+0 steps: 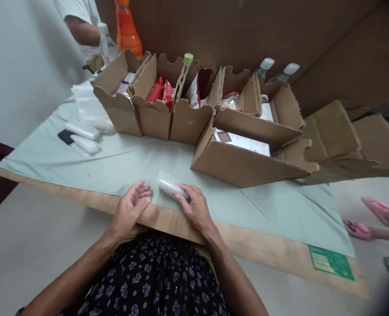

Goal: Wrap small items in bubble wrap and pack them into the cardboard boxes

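Note:
My right hand point(196, 206) rests on the table's front edge with its fingers closed on a small clear plastic packet point(169, 184) filled with something white. My left hand point(131, 206) hovers just left of it, palm turned inward, fingers loosely spread and holding nothing. Both hands lie over the pale green cloth point(122, 162) that covers the cardboard tabletop.
A row of open cardboard boxes point(155, 109) holds red and white packets at the back; larger boxes point(247, 145) stand to the right. More clear packets point(85, 138) lie at the left. Bottles stand behind, one orange point(126, 26). Another person's arm point(82, 30) shows top left; feet in pink sandals point(375, 219) right.

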Demonstrator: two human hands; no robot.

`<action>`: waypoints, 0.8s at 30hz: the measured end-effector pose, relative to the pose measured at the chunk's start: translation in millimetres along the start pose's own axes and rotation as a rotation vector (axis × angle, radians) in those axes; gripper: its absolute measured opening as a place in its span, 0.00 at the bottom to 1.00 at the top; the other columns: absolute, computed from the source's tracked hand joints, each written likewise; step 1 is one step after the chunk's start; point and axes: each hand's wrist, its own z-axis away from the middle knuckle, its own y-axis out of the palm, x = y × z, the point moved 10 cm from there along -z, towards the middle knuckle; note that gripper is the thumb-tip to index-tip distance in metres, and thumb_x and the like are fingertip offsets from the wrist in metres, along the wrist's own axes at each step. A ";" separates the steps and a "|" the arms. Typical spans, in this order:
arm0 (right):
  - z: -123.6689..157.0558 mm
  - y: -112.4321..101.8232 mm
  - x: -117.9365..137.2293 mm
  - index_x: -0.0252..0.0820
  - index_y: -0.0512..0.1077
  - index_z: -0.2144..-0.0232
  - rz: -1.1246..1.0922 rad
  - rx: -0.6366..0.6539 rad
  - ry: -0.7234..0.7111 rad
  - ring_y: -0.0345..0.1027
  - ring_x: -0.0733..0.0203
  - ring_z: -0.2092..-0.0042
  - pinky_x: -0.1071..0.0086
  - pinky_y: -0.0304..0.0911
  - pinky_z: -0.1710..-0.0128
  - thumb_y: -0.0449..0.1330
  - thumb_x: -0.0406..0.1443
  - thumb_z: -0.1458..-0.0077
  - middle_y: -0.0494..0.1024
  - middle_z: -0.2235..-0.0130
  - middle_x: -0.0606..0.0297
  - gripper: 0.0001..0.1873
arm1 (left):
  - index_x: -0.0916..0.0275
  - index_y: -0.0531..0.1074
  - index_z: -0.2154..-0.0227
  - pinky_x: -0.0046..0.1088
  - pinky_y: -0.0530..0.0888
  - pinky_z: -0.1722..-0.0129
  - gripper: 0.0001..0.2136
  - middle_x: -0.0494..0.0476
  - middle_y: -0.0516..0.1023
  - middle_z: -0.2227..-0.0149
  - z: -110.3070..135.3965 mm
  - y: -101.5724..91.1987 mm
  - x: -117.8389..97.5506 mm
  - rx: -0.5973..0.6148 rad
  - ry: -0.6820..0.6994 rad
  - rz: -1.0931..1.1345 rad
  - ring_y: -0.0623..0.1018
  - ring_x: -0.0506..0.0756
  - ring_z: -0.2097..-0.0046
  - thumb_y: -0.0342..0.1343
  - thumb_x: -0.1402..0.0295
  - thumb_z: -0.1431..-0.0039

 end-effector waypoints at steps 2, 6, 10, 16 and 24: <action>7.5 3.5 3.0 0.47 0.78 0.50 -0.119 0.059 0.036 0.75 0.51 0.50 0.53 0.67 0.47 0.60 0.40 0.36 0.84 0.51 0.59 0.14 | 0.63 0.72 0.45 0.41 0.74 0.43 0.30 0.64 0.80 0.48 5.9 20.6 9.8 0.101 -0.139 0.236 0.80 0.61 0.47 0.72 0.60 0.50; 24.5 -5.8 6.0 0.48 0.78 0.50 -0.244 0.020 0.044 0.71 0.49 0.44 0.50 0.64 0.40 0.62 0.45 0.38 0.81 0.47 0.58 0.17 | 0.63 0.78 0.60 0.30 0.76 0.53 0.20 0.55 0.82 0.63 4.0 49.3 9.8 0.166 -0.217 0.464 0.80 0.54 0.59 0.75 0.65 0.56; 39.8 -10.9 -17.5 0.47 0.65 0.35 -0.519 -0.039 0.190 0.69 0.47 0.39 0.53 0.68 0.42 0.68 0.54 0.46 0.71 0.35 0.51 0.41 | 0.63 0.78 0.63 0.24 0.75 0.60 0.19 0.51 0.80 0.67 5.1 62.7 6.4 0.203 -0.202 0.475 0.77 0.50 0.64 0.76 0.66 0.59; 49.5 -54.6 -5.2 0.43 0.78 0.58 -0.515 -0.011 0.191 0.76 0.57 0.61 0.64 0.73 0.59 0.64 0.46 0.41 0.82 0.61 0.61 0.15 | 0.61 0.76 0.58 0.27 0.77 0.61 0.18 0.53 0.81 0.64 4.9 76.5 5.4 0.334 -0.041 0.204 0.78 0.53 0.63 0.71 0.61 0.51; 27.3 -307.8 8.4 0.45 0.79 0.56 0.087 -0.668 0.066 0.76 0.55 0.63 0.62 0.72 0.64 0.64 0.48 0.42 0.83 0.59 0.59 0.17 | 0.60 0.77 0.54 0.40 0.81 0.52 0.12 0.62 0.85 0.57 -9.8 88.8 -12.7 0.299 0.440 -0.352 0.84 0.60 0.55 0.59 0.65 0.40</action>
